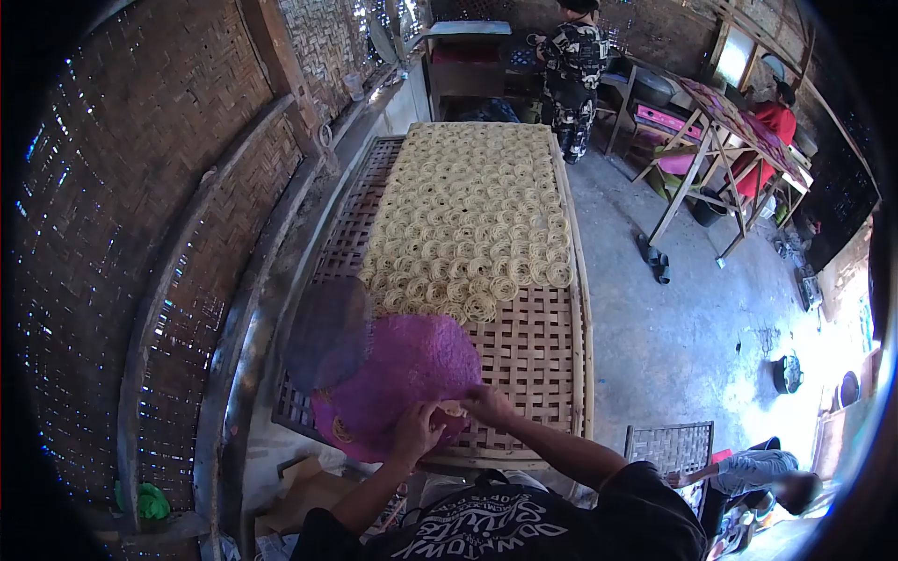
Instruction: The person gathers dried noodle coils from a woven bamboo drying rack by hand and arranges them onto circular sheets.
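A purple mesh sack [407, 360] lies at the near left end of a woven bamboo drying rack [533, 360]. My left hand [418, 432] has its fingers curled at the sack's near edge and seems to grip it. My right hand [488, 405] pinches the sack's right edge. Between my hands a bit of something pale shows at the edge, too small to make out. Beyond the sack, rows of pale yellow coiled nests of strands [468, 224], like noodle nests, cover the rack. A dark, see-through round shape [327, 332] overlaps the sack's left side.
Left of the rack runs a ledge below a woven bamboo wall [187, 140]. A person in patterned clothes [575, 79] stands at the far end. Another in red [774, 120] is by a slanted wooden rack [716, 122]. A crouching person [758, 472] is at lower right. Sandals [655, 259] lie on the floor.
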Demonstrator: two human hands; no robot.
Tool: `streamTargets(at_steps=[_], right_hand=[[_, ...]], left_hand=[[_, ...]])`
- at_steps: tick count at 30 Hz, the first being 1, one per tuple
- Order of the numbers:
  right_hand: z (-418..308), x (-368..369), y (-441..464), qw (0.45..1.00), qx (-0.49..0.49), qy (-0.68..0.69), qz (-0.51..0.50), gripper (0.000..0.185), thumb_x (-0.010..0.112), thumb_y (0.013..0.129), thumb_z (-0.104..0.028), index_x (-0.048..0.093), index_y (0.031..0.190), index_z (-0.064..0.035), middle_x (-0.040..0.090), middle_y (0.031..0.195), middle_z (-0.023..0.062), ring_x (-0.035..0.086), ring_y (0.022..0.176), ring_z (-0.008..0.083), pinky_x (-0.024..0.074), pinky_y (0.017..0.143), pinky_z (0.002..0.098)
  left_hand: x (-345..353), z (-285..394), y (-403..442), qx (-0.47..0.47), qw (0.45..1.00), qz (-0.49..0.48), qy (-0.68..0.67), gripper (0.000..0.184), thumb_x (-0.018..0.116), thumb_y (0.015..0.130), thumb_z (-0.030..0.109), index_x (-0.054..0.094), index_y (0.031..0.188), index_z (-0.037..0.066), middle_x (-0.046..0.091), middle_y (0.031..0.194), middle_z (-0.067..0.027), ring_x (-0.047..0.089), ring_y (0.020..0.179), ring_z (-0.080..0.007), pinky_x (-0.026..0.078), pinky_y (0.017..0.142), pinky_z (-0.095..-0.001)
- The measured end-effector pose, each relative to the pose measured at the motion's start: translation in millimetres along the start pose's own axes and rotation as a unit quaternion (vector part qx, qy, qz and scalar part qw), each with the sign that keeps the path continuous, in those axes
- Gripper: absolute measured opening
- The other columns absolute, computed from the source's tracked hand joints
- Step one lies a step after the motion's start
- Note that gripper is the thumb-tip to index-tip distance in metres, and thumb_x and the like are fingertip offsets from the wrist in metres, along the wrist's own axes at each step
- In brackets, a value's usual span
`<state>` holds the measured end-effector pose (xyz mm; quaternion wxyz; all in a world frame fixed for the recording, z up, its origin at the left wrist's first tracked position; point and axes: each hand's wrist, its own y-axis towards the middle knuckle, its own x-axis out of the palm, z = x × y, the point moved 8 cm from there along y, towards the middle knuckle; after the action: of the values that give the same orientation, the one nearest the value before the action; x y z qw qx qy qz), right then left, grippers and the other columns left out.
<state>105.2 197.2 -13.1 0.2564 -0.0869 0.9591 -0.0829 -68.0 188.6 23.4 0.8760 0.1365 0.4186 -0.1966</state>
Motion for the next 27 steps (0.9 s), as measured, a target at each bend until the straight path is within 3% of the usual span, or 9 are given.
streamTargets(at_steps=[2,5,9,10,13,15,18,21,27], right_hand=[[25.1,-14.1,12.9,0.992,0.075,0.099,0.004,0.026,0.057,0.086,-0.027,0.064,0.091,-0.0030,0.064,0.086,0.0124,0.066,0.088,0.0268,0.0534,0.079,0.0416],[48.7,-32.2,34.9,0.909,0.029,0.412,0.052,0.035,0.054,0.085,-0.035,0.063,0.100,-0.0049,0.063,0.088,0.0114,0.067,0.088,0.0256,0.0543,0.074,0.0420],[54.5,-71.2,55.1,0.888,0.123,0.431,0.105,0.028,0.051,0.087,-0.030,0.059,0.098,-0.0048,0.058,0.087,0.0068,0.061,0.082,0.0197,0.0522,0.075,0.0356],[52.3,-79.0,61.1,0.896,0.100,0.424,0.089,0.024,0.050,0.087,-0.026,0.059,0.097,-0.0056,0.057,0.089,0.0062,0.059,0.083,0.0177,0.0515,0.073,0.0345],[26.5,-91.7,72.3,0.886,0.040,0.456,0.068,0.024,0.051,0.088,-0.026,0.058,0.098,-0.0054,0.057,0.086,0.0046,0.059,0.083,0.0161,0.0503,0.072,0.0339],[35.7,-105.7,84.0,0.923,0.031,0.376,0.080,0.024,0.058,0.086,-0.022,0.058,0.102,-0.0035,0.061,0.087,0.0044,0.061,0.079,0.0151,0.0516,0.070,0.0314],[51.3,-125.4,98.2,0.936,0.077,0.319,0.129,0.029,0.066,0.080,-0.017,0.060,0.104,-0.0014,0.064,0.088,0.0071,0.064,0.076,0.0161,0.0543,0.069,0.0299],[69.5,-143.0,108.6,0.943,0.109,0.238,0.204,0.030,0.067,0.081,-0.022,0.062,0.101,-0.0009,0.064,0.086,0.0076,0.065,0.077,0.0166,0.0553,0.068,0.0316],[82.3,-169.1,127.7,0.941,0.069,-0.051,0.328,0.029,0.065,0.080,-0.024,0.065,0.100,-0.0021,0.069,0.086,0.0142,0.068,0.079,0.0307,0.0542,0.074,0.0423]], left_hand=[[2.6,-2.5,7.1,-0.010,1.000,-0.024,0.011,0.053,0.076,0.075,0.022,0.056,0.123,0.008,0.061,0.109,-0.0167,0.061,0.099,-0.0370,0.051,0.085,-0.0439],[10.2,-7.1,24.5,-0.012,0.997,-0.065,0.028,0.053,0.074,0.079,0.030,0.056,0.123,0.006,0.063,0.110,-0.0183,0.062,0.099,-0.0376,0.051,0.085,-0.0431],[17.9,-3.1,75.5,-0.083,0.992,-0.082,-0.051,0.055,0.067,0.086,0.046,0.060,0.117,0.002,0.067,0.101,-0.0174,0.065,0.093,-0.0342,0.052,0.082,-0.0414],[21.7,0.3,91.9,-0.114,0.987,-0.072,-0.090,0.056,0.066,0.087,0.049,0.061,0.115,0.001,0.068,0.097,-0.0164,0.066,0.091,-0.0326,0.053,0.081,-0.0412],[102.2,-28.8,145.4,-0.227,0.834,-0.123,-0.488,0.057,0.063,0.088,0.054,0.064,0.107,0.001,0.068,0.093,-0.0109,0.066,0.082,-0.0203,0.054,0.069,-0.0355],[112.8,-17.0,168.8,-0.321,0.728,-0.076,-0.601,0.049,0.067,0.088,0.048,0.066,0.103,0.002,0.068,0.090,-0.0079,0.065,0.075,-0.0155,0.053,0.062,-0.0322],[110.4,-18.7,211.1,-0.237,0.812,0.024,-0.533,0.035,0.072,0.087,0.034,0.067,0.092,0.000,0.069,0.080,-0.0070,0.063,0.063,-0.0146,0.051,0.054,-0.0302],[110.4,-20.2,232.9,-0.230,0.869,0.048,-0.435,0.024,0.075,0.084,0.023,0.068,0.084,0.000,0.067,0.071,-0.0048,0.061,0.054,-0.0155,0.049,0.050,-0.0313],[114.4,-17.0,264.4,-0.223,0.946,0.031,-0.234,0.025,0.074,0.081,0.027,0.070,0.087,0.003,0.070,0.077,-0.0120,0.068,0.067,-0.0266,0.053,0.063,-0.0379]])
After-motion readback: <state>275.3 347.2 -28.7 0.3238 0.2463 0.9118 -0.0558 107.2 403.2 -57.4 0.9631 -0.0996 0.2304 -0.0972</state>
